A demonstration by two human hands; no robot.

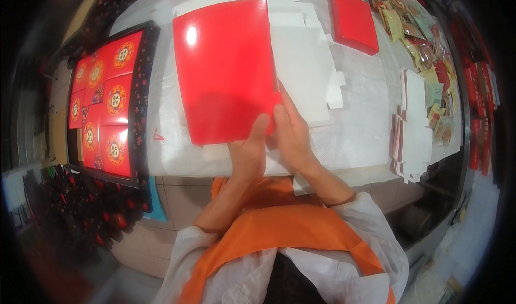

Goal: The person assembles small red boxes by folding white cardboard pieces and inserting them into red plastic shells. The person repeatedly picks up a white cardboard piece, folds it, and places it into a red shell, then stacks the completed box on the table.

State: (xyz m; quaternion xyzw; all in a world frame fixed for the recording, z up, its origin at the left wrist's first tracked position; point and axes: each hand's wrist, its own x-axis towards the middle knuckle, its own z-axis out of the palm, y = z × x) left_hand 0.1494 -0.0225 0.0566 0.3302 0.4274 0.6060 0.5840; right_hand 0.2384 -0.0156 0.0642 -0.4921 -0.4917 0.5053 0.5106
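Note:
A glossy red cardboard box piece (223, 73) is held over the table, its broad plain face showing. My left hand (249, 151) grips it by the near edge, thumb on the red face and the other fingers hidden beneath. At its near right corner, my right hand (292, 137) pinches a small red flap, with the thumb bent over it and fingers running along the side. Under and to the right of the piece lie white flattened box blanks (303, 62), partly covered by it.
To the left, a dark patterned tray (141, 94) holds several red boxes (115, 97) with round printed designs. Another red box (355, 22) lies at the far right. Heaped wrapped packets (424, 51) line the right edge, with folded white blanks (414, 127) nearer me.

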